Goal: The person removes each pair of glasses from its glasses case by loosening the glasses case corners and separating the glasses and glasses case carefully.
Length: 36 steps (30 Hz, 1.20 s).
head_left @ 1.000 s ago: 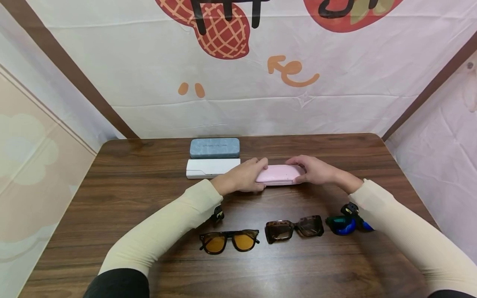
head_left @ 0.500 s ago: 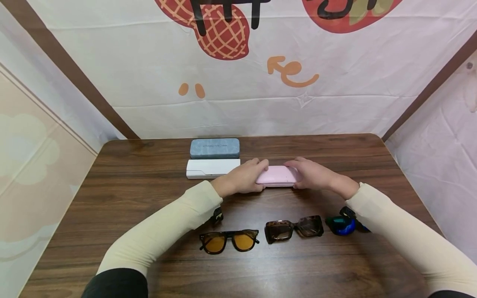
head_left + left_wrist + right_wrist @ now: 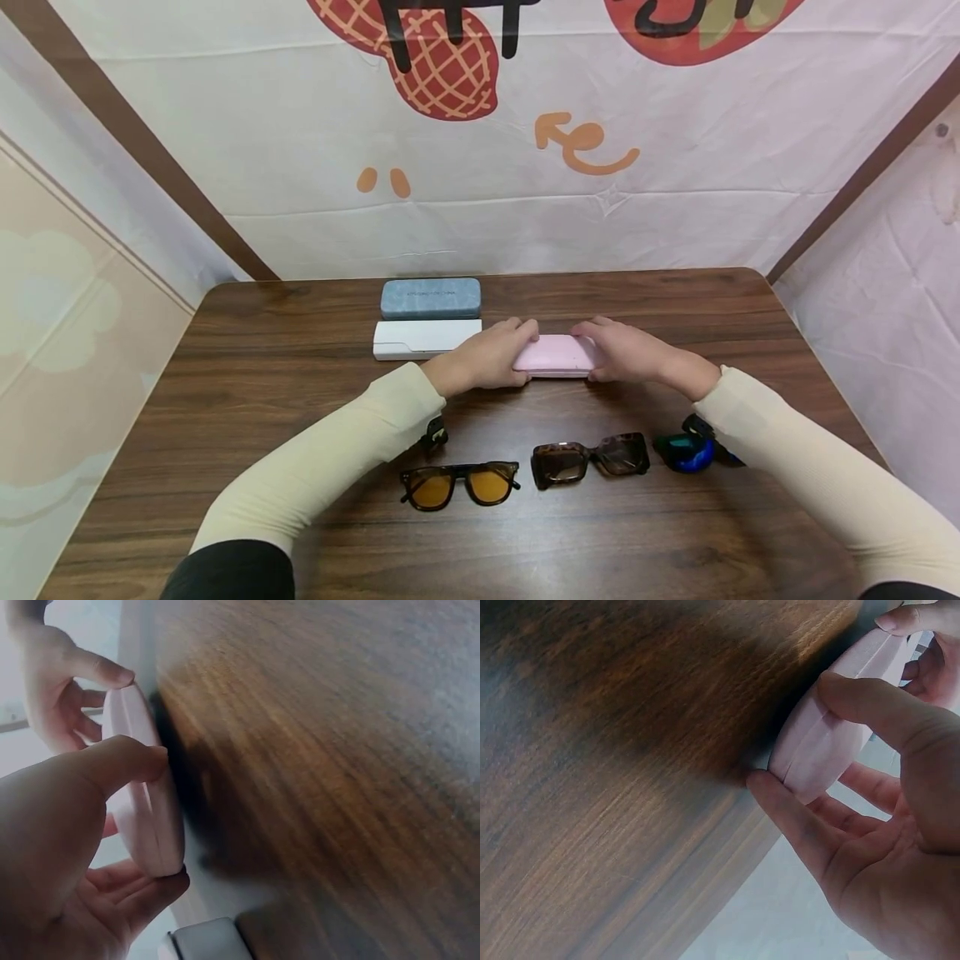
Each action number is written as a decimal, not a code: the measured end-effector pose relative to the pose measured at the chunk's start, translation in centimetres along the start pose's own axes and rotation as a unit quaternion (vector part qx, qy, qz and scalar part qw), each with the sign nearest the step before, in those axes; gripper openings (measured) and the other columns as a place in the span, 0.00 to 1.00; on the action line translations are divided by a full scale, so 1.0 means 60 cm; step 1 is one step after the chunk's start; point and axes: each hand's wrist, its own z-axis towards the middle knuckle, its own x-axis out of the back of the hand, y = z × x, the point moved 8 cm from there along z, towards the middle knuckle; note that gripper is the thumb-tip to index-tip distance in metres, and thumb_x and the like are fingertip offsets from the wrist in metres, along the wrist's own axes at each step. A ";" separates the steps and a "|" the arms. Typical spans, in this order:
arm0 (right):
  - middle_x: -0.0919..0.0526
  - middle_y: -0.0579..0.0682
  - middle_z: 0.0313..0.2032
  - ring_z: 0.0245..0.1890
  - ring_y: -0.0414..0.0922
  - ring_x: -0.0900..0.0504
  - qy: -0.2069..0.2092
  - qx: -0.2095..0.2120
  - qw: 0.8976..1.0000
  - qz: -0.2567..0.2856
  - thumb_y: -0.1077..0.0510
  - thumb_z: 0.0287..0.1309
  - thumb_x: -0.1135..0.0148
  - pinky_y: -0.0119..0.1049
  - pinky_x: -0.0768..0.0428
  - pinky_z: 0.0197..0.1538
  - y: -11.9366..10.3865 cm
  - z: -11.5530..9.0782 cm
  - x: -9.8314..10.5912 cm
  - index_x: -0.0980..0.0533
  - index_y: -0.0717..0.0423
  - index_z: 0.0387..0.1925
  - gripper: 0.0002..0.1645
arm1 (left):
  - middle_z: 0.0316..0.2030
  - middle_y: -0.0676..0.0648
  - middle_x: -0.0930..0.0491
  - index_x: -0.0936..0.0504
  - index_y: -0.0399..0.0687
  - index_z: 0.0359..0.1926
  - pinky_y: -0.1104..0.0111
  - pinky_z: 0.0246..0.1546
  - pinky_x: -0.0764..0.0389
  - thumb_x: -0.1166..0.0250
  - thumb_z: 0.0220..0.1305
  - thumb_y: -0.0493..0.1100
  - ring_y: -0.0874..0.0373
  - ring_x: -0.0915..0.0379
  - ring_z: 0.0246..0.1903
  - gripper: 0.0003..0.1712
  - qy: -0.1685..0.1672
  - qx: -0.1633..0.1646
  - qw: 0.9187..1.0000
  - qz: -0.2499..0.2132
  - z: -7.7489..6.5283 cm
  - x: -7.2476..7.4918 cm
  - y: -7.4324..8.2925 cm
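Between both hands is a pink glasses case (image 3: 557,355), closed, at the back middle of the table. My left hand (image 3: 491,354) grips its left end, thumb on the near side and fingers round the far side and end. The right hand (image 3: 633,352) grips the other end in the same way. Both wrist views show the thumbs on the near face of the pink case (image 3: 154,817), close to its seam. Just left of the left hand lies a white glasses case (image 3: 423,337), its right end partly hidden by that hand.
A blue glasses case (image 3: 431,299) lies behind the white one. Nearer the front are sunglasses with amber lenses (image 3: 459,485), tortoiseshell sunglasses (image 3: 590,460) and blue-green mirrored glasses (image 3: 686,452), partly covered by the right sleeve. A printed cloth (image 3: 337,242) hangs behind the table (image 3: 247,400).
Over the last second the right hand has shifted slightly left, further over the case's right end. The pink case has moved very slightly towards the front. The left hand keeps its hold.
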 end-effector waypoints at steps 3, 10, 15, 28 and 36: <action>0.24 0.65 0.59 0.56 0.58 0.22 -0.005 0.001 1.000 0.002 0.59 0.55 0.24 0.56 0.23 0.55 -0.001 -0.001 -0.001 0.30 0.64 0.66 0.40 | 0.52 0.43 0.25 0.30 0.48 0.58 0.61 0.50 0.23 0.26 0.60 0.48 0.53 0.26 0.46 0.30 -0.003 -0.001 1.000 -0.002 0.000 0.001 0.001; 0.23 0.64 0.58 0.54 0.57 0.21 -0.016 0.010 1.000 -0.009 0.59 0.55 0.23 0.54 0.23 0.54 -0.006 -0.006 0.003 0.30 0.64 0.66 0.39 | 0.52 0.44 0.25 0.30 0.48 0.59 0.61 0.49 0.23 0.26 0.60 0.48 0.54 0.26 0.46 0.31 -0.007 -0.006 1.000 -0.007 -0.003 0.003 0.006; 0.23 0.64 0.58 0.52 0.56 0.21 -0.019 0.012 1.000 -0.018 0.57 0.55 0.23 0.54 0.22 0.53 -0.014 -0.011 0.011 0.29 0.63 0.66 0.40 | 0.51 0.45 0.24 0.29 0.47 0.60 0.62 0.49 0.23 0.26 0.60 0.49 0.55 0.26 0.45 0.31 -0.004 -0.008 1.000 -0.005 -0.008 0.007 0.009; 0.21 0.61 0.53 0.48 0.53 0.20 -0.026 0.027 0.999 -0.021 0.57 0.52 0.21 0.51 0.21 0.50 -0.046 -0.020 0.018 0.27 0.60 0.64 0.38 | 0.49 0.45 0.23 0.28 0.46 0.59 0.63 0.47 0.22 0.25 0.59 0.48 0.56 0.26 0.43 0.31 0.000 -0.027 1.000 -0.004 -0.038 0.015 0.019; 0.21 0.59 0.52 0.45 0.51 0.20 -0.020 0.038 0.999 -0.014 0.57 0.52 0.21 0.50 0.21 0.49 -0.067 -0.020 0.019 0.27 0.60 0.63 0.38 | 0.47 0.44 0.23 0.28 0.44 0.58 0.62 0.47 0.22 0.24 0.58 0.46 0.55 0.26 0.42 0.31 0.007 -0.033 0.999 -0.015 -0.061 0.027 0.019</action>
